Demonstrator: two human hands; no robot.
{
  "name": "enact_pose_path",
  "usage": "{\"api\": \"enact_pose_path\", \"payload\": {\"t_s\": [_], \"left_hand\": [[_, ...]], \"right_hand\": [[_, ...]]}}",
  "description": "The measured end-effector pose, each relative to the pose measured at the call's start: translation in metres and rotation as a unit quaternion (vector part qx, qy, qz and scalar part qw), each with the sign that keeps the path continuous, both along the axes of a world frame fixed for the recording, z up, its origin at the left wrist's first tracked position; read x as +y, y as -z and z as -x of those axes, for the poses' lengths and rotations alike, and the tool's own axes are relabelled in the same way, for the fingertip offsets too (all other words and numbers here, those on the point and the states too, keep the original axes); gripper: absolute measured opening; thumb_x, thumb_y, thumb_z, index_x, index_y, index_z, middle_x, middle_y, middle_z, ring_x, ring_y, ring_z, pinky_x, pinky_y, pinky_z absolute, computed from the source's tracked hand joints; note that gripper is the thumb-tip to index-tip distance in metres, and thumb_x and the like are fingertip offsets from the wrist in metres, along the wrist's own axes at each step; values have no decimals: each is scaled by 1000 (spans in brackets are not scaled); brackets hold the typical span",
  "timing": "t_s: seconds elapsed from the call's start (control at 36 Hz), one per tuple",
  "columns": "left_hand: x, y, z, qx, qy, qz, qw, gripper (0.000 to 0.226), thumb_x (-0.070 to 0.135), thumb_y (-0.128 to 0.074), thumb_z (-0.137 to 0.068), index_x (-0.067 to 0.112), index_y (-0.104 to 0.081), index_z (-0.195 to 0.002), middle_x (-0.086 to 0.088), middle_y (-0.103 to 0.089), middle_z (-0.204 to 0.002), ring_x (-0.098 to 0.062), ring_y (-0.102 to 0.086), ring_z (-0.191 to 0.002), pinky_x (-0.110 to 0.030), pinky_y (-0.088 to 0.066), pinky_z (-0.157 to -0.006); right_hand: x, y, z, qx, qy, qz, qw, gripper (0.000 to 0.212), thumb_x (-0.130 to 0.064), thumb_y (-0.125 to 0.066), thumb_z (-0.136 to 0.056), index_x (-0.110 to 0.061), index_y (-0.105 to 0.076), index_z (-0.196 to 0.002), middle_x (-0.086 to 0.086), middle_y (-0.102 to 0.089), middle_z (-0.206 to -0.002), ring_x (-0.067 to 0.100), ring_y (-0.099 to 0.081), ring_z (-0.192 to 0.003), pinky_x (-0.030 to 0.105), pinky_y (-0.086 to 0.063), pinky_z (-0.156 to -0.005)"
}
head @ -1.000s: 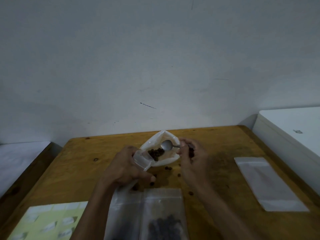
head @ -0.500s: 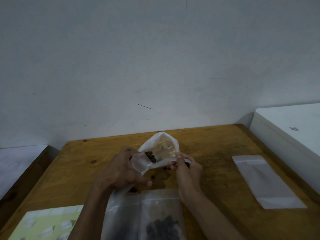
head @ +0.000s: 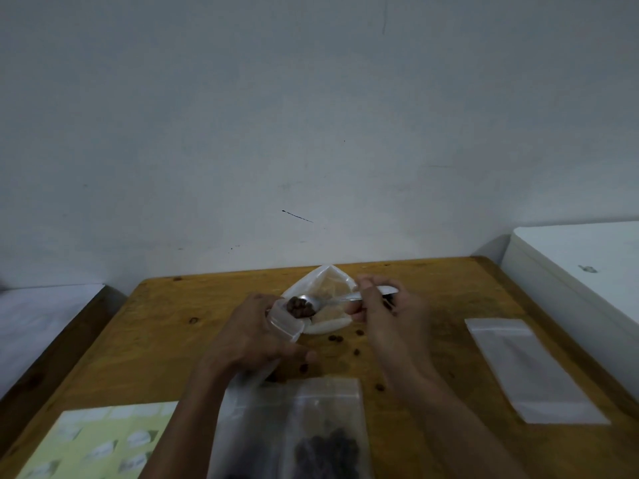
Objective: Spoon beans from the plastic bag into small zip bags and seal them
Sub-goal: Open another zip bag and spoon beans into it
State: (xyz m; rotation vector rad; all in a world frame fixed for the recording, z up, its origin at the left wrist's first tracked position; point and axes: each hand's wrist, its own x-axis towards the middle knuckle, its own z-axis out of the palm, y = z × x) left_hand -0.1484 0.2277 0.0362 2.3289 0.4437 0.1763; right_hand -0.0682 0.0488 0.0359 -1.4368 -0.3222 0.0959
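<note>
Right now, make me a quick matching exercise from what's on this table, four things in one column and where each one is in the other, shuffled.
Things:
1. spoon
2. small zip bag
3. empty flat bag
4. sticker sheet

Places:
A. near left corner of the table
B. held open in the left hand
C. lying flat at the right
D. in the right hand, loaded with beans

Pairs: 1-D, 2-B, 3-C, 4-A

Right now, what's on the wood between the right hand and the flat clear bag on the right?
Head view: bare wooden table between right hand and flat clear bag.

Dim, soft, slightly blurred wide-angle view.
</note>
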Motion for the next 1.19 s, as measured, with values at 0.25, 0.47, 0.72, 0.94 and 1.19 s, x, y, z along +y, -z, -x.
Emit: {"api": "enact_pose_path", "payload": {"t_s": [0.25,0.47,0.72,0.94,1.19], "left_hand": [[1,0,3,-17,-2,5,1000,49,32,-95,-57,39,-53,-82,13,-58,-87,-3,-56,-75,-18,-49,-58],[18,8,3,11,-16,1,1000,73,43,-98,-43,45,-46,-95,16,-48,-112,-3,-50,-96,-20,-47,-68],[20,9,15,-3,-27,-35,999,104,62,-92,-36,36,-47,-127,15,-44,-122,-3,-47,-102,-20,-47,-73],[-4,-8,28,-144,-109,-4,984,103,73,-86,-35,32,-49,-122,15,-56,-110,-4,-57,-96,-21,-48,-65],[-26,-19,36,-180,-124,53,974,93,44,-95,-44,29,-45,-121,15,-54,-111,-5,-56,-98,-21,-50,-69]], "right_hand": [[7,10,5,-256,56,46,964,15,-14,-57,-100,-25,-65,-105,-1,-70,-86,6,-68,-75,13,-52,-62],[13,48,-23,-155,75,151,973,15,-23,-56,-100,-36,-62,-101,-4,-71,-91,9,-66,-82,27,-56,-67],[11,65,-23,-70,41,213,974,20,-25,-69,-93,-22,-71,-112,-11,-69,-98,7,-67,-94,26,-58,-76],[5,21,0,-203,11,230,952,33,-47,-69,-88,-28,-69,-114,-17,-59,-107,2,-55,-101,16,-43,-76],[21,-16,21,-273,-98,182,940,39,-41,-54,-98,-17,-71,-74,-5,-64,-67,8,-58,-63,26,-43,-55]]}}
